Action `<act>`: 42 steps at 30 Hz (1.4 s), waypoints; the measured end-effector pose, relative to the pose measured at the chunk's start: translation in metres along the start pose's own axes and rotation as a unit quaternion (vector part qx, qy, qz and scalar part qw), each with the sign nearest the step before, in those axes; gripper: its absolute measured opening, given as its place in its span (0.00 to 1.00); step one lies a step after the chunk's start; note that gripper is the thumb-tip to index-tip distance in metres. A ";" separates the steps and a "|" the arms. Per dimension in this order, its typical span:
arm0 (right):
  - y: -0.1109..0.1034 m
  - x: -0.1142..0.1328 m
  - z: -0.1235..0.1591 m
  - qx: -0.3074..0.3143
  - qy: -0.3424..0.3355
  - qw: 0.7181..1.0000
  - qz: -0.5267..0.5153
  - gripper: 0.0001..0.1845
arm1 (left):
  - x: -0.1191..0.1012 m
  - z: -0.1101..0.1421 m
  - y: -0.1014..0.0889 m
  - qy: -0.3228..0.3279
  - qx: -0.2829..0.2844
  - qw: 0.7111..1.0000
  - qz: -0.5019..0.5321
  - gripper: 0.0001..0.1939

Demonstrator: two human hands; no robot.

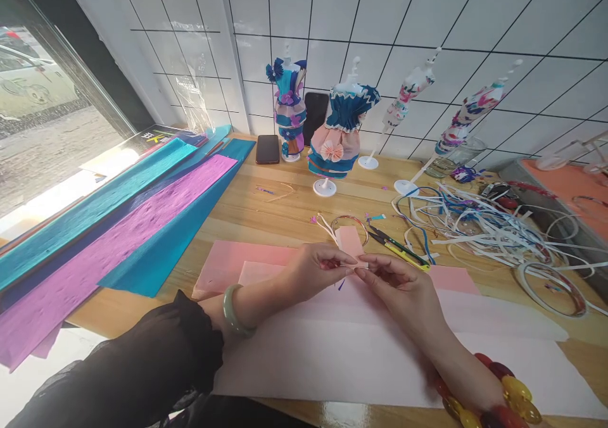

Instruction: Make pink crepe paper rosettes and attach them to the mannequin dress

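Note:
Between both hands is a small strip of pink paper (350,240), its near edge pinched by my fingertips. My left hand (319,266) closes thumb and fingers on the left end of that edge. At the other end, my right hand (392,276) pinches with thumb and index finger. A narrow pale fold shows where the fingertips meet; its detail is too small to make out. Beneath the hands lie wide sheets of pale pink paper (332,358) over a darker pink sheet (228,263).
Decorated mini mannequins (291,108) stand at the back by two phones (268,149). A yellow-black cutter (403,252) lies beyond my right hand. Tangled wires and ribbons (465,219) cover the right side; blue and purple paper (156,216) lies left. A grey tray (555,216) stands far right.

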State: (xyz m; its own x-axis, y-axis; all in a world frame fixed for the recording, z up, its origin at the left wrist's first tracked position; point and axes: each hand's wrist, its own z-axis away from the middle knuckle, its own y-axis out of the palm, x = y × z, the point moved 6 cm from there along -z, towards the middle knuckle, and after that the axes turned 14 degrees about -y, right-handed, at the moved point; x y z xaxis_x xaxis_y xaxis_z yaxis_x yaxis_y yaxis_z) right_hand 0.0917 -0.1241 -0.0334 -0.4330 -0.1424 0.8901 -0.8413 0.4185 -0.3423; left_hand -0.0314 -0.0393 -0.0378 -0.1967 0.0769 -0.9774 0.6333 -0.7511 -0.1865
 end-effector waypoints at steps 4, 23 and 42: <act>-0.002 0.009 -0.001 0.007 -0.045 0.998 0.049 0.12 | -0.002 0.001 -0.001 0.000 0.006 1.000 -0.015 0.11; 0.002 0.016 -0.001 0.058 -0.113 0.989 0.077 0.09 | 0.003 -0.001 -0.003 -0.054 0.012 0.992 0.109 0.13; 0.016 0.016 0.003 0.167 -0.163 0.968 0.097 0.12 | 0.017 -0.008 -0.015 -0.125 -0.032 0.957 0.262 0.31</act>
State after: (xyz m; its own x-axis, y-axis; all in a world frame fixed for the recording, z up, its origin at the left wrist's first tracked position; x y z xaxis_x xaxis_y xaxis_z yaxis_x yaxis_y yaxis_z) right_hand 0.0708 -0.1228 -0.0258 -0.6273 -0.3873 0.6756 -0.7675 0.1606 -0.6206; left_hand -0.0386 -0.0217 -0.0524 -0.0073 -0.4633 -0.8862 0.7370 -0.6014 0.3084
